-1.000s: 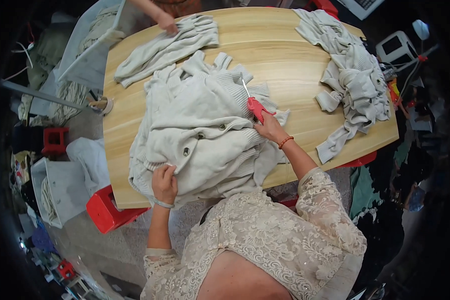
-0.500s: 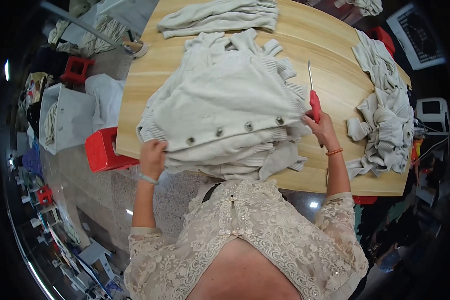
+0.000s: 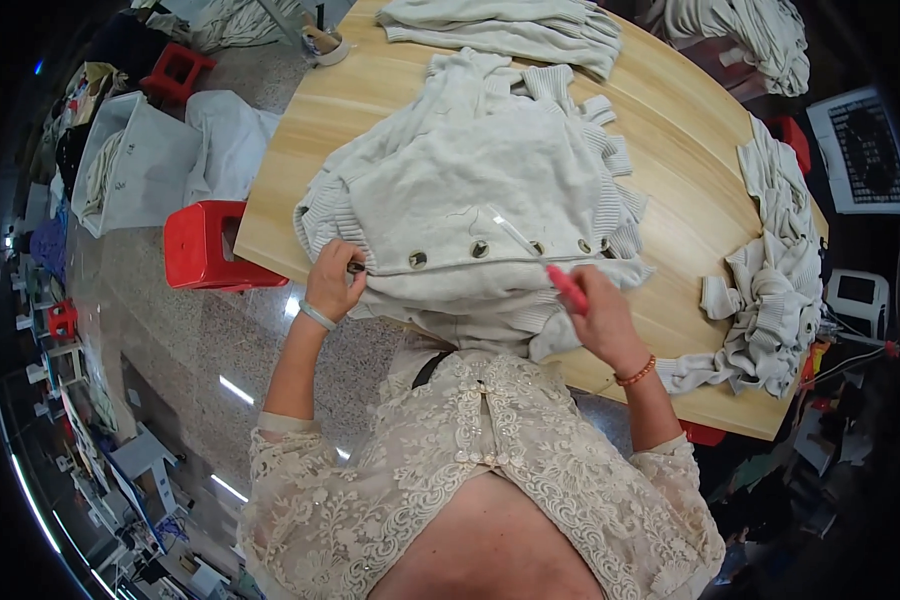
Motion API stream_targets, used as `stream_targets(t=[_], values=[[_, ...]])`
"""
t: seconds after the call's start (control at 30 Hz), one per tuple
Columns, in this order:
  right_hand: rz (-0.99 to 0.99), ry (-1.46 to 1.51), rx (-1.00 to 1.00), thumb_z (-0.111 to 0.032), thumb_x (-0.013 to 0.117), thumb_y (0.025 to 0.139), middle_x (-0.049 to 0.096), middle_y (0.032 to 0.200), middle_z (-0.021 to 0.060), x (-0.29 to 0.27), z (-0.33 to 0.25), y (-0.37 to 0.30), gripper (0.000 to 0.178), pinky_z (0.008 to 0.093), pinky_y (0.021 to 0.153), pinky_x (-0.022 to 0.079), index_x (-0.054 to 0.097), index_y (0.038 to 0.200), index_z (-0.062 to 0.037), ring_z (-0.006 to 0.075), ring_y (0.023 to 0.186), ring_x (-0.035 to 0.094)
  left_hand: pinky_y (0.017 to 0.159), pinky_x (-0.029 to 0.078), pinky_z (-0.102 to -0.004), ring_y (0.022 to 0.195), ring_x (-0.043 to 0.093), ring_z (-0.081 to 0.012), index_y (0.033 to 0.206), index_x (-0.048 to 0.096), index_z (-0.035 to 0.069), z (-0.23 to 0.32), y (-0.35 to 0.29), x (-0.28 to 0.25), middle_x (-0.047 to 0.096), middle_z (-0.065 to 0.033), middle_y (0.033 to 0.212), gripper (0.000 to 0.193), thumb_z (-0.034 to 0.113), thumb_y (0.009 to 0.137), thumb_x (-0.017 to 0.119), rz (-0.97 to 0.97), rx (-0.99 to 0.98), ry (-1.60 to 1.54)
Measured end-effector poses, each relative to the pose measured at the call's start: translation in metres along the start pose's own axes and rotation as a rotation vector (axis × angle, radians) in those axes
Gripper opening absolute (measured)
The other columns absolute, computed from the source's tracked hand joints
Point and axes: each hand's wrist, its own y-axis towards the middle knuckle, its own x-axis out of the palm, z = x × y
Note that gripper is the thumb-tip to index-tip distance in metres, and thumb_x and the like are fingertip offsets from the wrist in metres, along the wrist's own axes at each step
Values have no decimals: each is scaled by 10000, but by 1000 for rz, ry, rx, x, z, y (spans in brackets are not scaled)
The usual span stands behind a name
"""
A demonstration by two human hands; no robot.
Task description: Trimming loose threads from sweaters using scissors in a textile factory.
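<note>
A cream knitted cardigan (image 3: 480,170) lies spread on top of other cream knitwear at the near side of the table. Along its lower band runs a row of dark round buttons (image 3: 479,249). My left hand (image 3: 333,287) pinches the left end of that band, where a dark button shows at the fingertips. My right hand (image 3: 608,325) is closed round red-handled scissors (image 3: 568,288). Their blades are blurred and point up and left over the band, near the buttons. A dark loose thread seems to lie on the fabric above the band.
The wooden table (image 3: 685,170) carries folded knitwear (image 3: 500,30) at the far edge and a knitwear heap (image 3: 770,300) on the right. Red stools (image 3: 202,245) stand at its left. Beyond them is a white bin (image 3: 150,160). A tape roll (image 3: 327,47) sits at the far left edge.
My right hand left the band's right end and moved left and nearer, bringing the scissors over the buttons. My left hand shifted slightly right and up. The view turned somewhat.
</note>
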Motion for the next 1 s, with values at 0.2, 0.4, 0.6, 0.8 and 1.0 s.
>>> stream_targets(t=[0.2,0.4,0.6,0.8,1.0], values=[[-386,73,-152,-131,624,834,614,770,192,58,-41,26,280,484,603,449,457,1048,-60,397,698,599,697,457,-351,774,551,-282,835,534,28,-6,2,2,515,-105,816,219,-19,668,668,-23,-80,-184],[-410,92,-206,-111,621,824,618,744,210,73,-51,35,288,495,604,460,465,1058,-50,422,686,604,768,446,-368,826,545,-273,864,578,41,-8,-3,-2,561,-95,886,251,26,654,716,-47,-53,-129],[-371,170,-31,-94,636,827,618,818,201,29,-28,8,305,451,630,463,493,1096,-68,401,733,607,838,432,-411,964,537,-324,1120,564,46,49,11,19,560,-137,1067,465,151,702,740,163,140,100],[-408,-123,53,-202,628,841,626,717,163,10,-22,-10,271,469,599,466,516,1060,-90,378,687,620,680,460,-378,797,567,-299,894,534,81,48,30,54,530,-86,865,289,43,686,731,-94,-23,-164],[-406,-11,37,-233,613,847,636,764,171,23,-26,-12,270,470,640,474,520,1051,-82,380,721,619,697,437,-374,804,545,-281,837,574,65,48,43,45,550,-75,806,217,49,686,730,-226,102,-120]])
